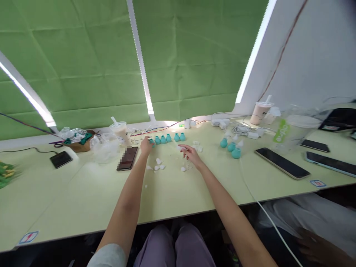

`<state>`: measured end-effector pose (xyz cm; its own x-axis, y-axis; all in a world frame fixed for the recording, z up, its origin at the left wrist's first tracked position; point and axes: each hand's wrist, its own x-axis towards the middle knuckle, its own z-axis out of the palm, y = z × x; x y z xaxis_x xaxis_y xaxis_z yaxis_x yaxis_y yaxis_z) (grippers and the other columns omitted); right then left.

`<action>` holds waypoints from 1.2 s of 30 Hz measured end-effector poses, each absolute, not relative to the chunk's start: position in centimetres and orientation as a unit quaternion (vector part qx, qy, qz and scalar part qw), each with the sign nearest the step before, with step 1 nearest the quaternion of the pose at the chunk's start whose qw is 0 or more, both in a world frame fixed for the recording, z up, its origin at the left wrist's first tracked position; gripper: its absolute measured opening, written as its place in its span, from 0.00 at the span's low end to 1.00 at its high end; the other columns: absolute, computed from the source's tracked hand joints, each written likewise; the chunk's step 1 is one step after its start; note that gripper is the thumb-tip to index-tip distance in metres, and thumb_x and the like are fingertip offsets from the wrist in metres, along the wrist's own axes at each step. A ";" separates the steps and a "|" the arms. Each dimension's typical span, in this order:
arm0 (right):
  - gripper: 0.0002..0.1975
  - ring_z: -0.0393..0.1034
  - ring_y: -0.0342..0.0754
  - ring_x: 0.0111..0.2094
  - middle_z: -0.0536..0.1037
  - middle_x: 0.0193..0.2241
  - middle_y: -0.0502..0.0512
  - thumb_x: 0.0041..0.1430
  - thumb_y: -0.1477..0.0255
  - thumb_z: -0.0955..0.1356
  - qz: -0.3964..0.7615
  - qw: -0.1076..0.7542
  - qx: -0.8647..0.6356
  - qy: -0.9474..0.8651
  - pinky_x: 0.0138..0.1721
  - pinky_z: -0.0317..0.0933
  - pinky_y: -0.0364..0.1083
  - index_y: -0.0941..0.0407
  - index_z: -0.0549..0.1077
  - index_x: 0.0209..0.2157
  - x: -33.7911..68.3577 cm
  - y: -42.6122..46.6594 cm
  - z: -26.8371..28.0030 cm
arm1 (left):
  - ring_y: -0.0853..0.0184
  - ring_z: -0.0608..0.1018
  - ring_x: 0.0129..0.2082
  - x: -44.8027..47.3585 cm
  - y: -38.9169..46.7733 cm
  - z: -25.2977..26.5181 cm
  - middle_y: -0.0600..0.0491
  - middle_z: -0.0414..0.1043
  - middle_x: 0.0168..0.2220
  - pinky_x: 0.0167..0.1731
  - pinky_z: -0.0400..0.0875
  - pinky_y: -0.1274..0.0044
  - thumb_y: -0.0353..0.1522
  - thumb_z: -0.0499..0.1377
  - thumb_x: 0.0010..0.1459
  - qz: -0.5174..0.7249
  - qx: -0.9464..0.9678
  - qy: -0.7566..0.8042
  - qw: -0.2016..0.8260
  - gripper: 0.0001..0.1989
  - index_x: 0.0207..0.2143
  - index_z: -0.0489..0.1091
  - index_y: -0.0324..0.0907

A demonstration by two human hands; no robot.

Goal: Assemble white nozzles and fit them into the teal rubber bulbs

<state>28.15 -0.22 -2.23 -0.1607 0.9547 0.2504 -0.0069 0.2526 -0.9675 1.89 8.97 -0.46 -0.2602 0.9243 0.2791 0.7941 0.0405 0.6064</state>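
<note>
My left hand [145, 146] reaches to the left end of a row of small teal rubber bulbs [163, 139]. Its fingers are closed around the endmost teal bulb [151, 141], partly hidden by them. Further right, my right hand [191, 153] pinches a small white nozzle tip [182, 147] above the table. Several loose white tips [158, 161] lie on the table between my forearms, and another white tip [183, 169] rests below my right hand. To the right stand three teal bulbs [236, 152] with whitish tips on top.
A phone [127, 158] lies left of my left arm, near a plastic bag [104, 148] and a drink cup [120, 131]. On the right are another phone [282, 162], white cables [241, 129] and a bagged cup [302, 126]. A person's hand [319, 244] shows below the table edge [244, 204].
</note>
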 end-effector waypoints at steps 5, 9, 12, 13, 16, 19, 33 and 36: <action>0.18 0.56 0.36 0.19 0.67 0.25 0.48 0.51 0.62 0.65 0.476 0.527 -0.369 -0.599 0.18 0.48 0.38 0.53 0.73 0.43 28.0 -0.2 -1.7 | 0.60 0.72 0.45 0.9 9.2 -1.8 0.47 0.72 0.42 0.43 0.67 0.71 0.33 0.62 0.42 0.387 0.645 0.645 0.133 0.18 0.39 0.68 0.40; 0.16 0.55 0.36 0.19 0.66 0.24 0.47 0.51 0.61 0.65 0.485 0.523 -0.370 -0.595 0.19 0.48 0.39 0.54 0.75 0.38 28.1 -0.8 -1.3 | 0.57 0.71 0.47 0.5 7.9 -1.6 0.45 0.71 0.44 0.43 0.68 0.68 0.38 0.60 0.45 0.454 0.637 0.604 0.152 0.19 0.39 0.67 0.39; 0.15 0.55 0.37 0.20 0.65 0.22 0.47 0.50 0.61 0.66 0.492 0.528 -0.371 -0.584 0.20 0.48 0.39 0.55 0.75 0.36 28.2 -1.1 -1.0 | 0.62 0.74 0.41 2.2 5.5 -0.7 0.48 0.71 0.41 0.38 0.71 0.72 0.42 0.57 0.49 0.542 0.619 0.508 0.254 0.22 0.44 0.62 0.42; 0.14 0.54 0.37 0.20 0.64 0.21 0.47 0.50 0.62 0.66 0.491 0.535 -0.369 -0.580 0.20 0.47 0.39 0.55 0.75 0.35 28.2 -1.1 -0.9 | 0.64 0.75 0.39 3.2 4.4 -0.3 0.50 0.71 0.39 0.36 0.71 0.72 0.43 0.58 0.49 0.542 0.632 0.479 0.278 0.22 0.45 0.61 0.43; 0.14 0.52 0.37 0.19 0.64 0.19 0.46 0.47 0.62 0.68 0.476 0.563 -0.363 -0.570 0.20 0.46 0.40 0.56 0.75 0.33 28.4 -1.2 -0.7 | 0.65 0.73 0.40 6.8 0.7 0.4 0.50 0.70 0.43 0.33 0.70 0.77 0.42 0.60 0.47 0.483 0.711 0.452 0.241 0.21 0.42 0.65 0.43; 0.15 0.52 0.38 0.18 0.64 0.17 0.45 0.46 0.61 0.68 0.449 0.575 -0.372 -0.574 0.20 0.46 0.41 0.57 0.76 0.33 28.6 -1.3 -0.6 | 0.65 0.72 0.40 9.6 -2.1 0.3 0.50 0.70 0.42 0.32 0.69 0.77 0.39 0.58 0.51 0.419 0.772 0.442 0.182 0.16 0.42 0.67 0.43; 0.16 0.57 0.39 0.19 0.67 0.18 0.48 0.47 0.59 0.68 0.429 0.514 -0.381 -0.638 0.22 0.53 0.42 0.58 0.76 0.32 29.2 -1.8 -1.0 | 0.61 0.68 0.45 9.8 -4.3 -0.8 0.49 0.65 0.41 0.47 0.63 0.70 0.41 0.50 0.59 0.345 0.816 0.448 0.121 0.15 0.45 0.64 0.45; 0.18 0.57 0.39 0.19 0.67 0.18 0.48 0.47 0.58 0.68 0.432 0.517 -0.383 -0.632 0.22 0.54 0.42 0.58 0.76 0.33 29.3 -1.9 -0.9 | 0.61 0.69 0.45 10.0 -4.7 -0.7 0.50 0.65 0.41 0.45 0.64 0.70 0.43 0.49 0.60 0.334 0.816 0.455 0.121 0.16 0.45 0.64 0.46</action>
